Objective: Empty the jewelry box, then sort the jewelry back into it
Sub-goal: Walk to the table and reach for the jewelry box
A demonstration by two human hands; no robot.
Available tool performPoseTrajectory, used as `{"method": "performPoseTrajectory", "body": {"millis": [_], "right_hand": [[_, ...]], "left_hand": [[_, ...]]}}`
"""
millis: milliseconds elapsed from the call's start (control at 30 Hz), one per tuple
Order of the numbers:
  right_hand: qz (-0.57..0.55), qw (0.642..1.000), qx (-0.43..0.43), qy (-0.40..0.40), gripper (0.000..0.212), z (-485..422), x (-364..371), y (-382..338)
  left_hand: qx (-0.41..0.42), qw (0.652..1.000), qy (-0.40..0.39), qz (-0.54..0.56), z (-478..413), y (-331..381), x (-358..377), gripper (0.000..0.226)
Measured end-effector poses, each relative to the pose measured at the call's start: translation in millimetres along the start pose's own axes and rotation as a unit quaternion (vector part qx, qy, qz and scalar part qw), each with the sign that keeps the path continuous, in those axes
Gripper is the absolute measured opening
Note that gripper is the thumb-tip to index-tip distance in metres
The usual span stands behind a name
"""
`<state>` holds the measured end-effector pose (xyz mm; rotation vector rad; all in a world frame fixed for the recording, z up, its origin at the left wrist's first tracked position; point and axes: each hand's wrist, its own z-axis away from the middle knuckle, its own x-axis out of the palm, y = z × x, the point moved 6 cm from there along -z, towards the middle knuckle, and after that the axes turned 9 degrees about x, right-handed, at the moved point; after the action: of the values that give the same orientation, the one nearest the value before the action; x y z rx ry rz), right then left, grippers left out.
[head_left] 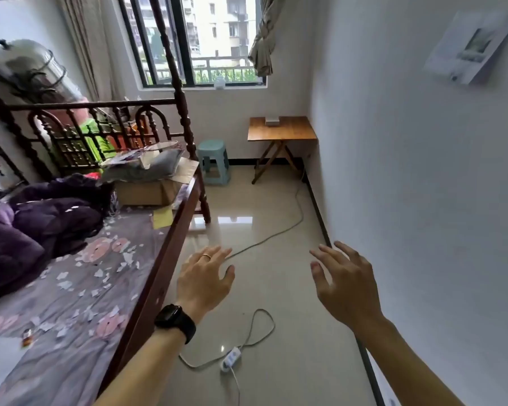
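Your left hand (206,276) and right hand (346,285): both out in front over floor (279,291), fingers spread, holding nothing. Small pale box (272,122) sits on one folding table (294,131) in far corner under window (217,39), well apart from hands. Between you and table: one cord (276,232) snaking across floor, one switch (230,357) (near your left wrist), one stool (213,162) beside table. Along your left: bed (170,244). One watch (175,322), one ring (206,256) on left hand.
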<state>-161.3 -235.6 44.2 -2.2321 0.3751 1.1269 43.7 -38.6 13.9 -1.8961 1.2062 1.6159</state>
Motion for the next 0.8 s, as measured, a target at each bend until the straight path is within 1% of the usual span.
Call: {"method": "performPoseTrajectory", "body": {"millis": [167, 367, 467, 600, 700, 800], "right_hand": [[0.019, 0.998, 0.009, -0.052, 0.037, -54.1, 57.6, 17.3], [0.024, 0.996, 0.020, -0.086, 0.038, -161.8, 122.7, 30.3], [0.022, 0.996, 0.018, -0.090, 0.033, -220.7, 147.4, 33.3], [0.019, 0.995, 0.030, -0.090, 0.038, -302.7, 176.4, 39.9], [0.019, 0.995, 0.032, -0.094, 0.033, -358.4, 203.1, 47.1], [0.011, 0.995, 0.035, -0.096, 0.033, -413.5, 233.6, 55.3]], "left_hand": [[-0.014, 1.000, -0.022, -0.006, -64.5, -25.9, 35.5, 0.051], [-0.025, 0.999, -0.030, -0.010, -171.2, -65.8, 65.2, 0.051], [-0.018, 0.999, -0.030, -0.017, -230.2, -82.9, 71.0, 0.050], [-0.012, 0.999, -0.032, -0.024, -311.9, -104.2, 73.9, 0.049], [-0.012, 0.999, -0.021, -0.027, -367.6, -116.9, 80.8, 0.048], [-0.014, 0.999, -0.027, -0.039, -426.7, -130.8, 94.5, 0.049]]}}
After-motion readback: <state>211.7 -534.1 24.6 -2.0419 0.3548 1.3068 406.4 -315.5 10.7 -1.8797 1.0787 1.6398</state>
